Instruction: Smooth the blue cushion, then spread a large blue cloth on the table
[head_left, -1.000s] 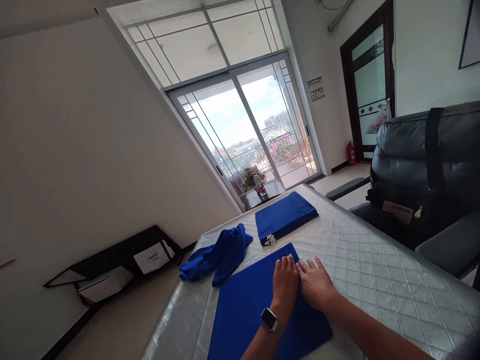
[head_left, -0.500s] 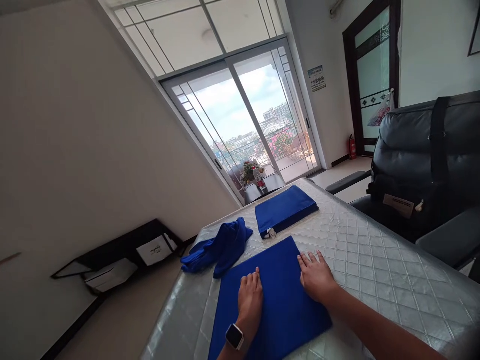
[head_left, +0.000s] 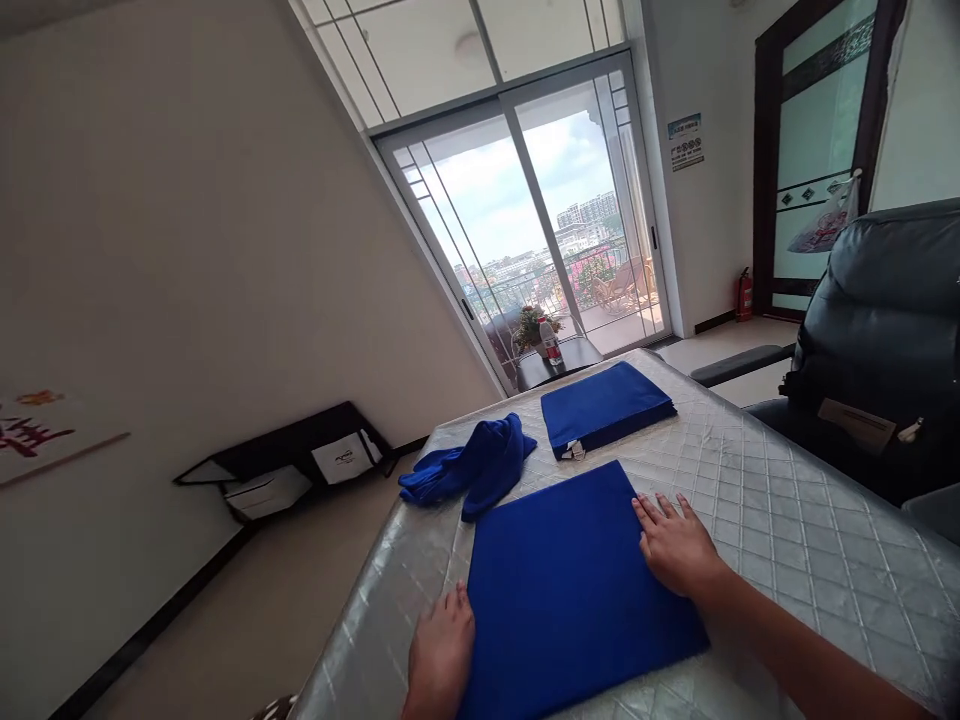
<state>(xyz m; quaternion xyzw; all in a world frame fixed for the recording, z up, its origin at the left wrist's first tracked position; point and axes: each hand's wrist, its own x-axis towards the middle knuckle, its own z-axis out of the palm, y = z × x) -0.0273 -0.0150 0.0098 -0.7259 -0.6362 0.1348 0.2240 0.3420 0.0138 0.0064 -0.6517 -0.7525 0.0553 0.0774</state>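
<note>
A flat, neatly folded blue cloth (head_left: 562, 580) lies on the quilted, plastic-covered mattress (head_left: 810, 570) in front of me. Along its left edge rests my left hand (head_left: 442, 645), fingers close together and stretched forward, holding nothing. My right hand (head_left: 679, 545) is laid flat on the opposite edge, fingers somewhat spread, fingertips near the far right corner. Just beyond is a folded stack of blue cloths (head_left: 607, 405), with white tags at its near left corner. A crumpled blue cloth (head_left: 472, 460) sits left of the stack, its lower end close to the flat cloth's far left corner.
To the right stands a black leather armchair (head_left: 885, 340) with a dark bag on its seat. Behind the mattress, a small dark table (head_left: 577, 352) carries a bottle (head_left: 550, 343) and a potted plant. A low black shelf (head_left: 292, 440) lines the left wall.
My left hand has moved left from the middle of the folded cloth to its left edge. My right hand stays at the right edge. The camera view has shifted left.
</note>
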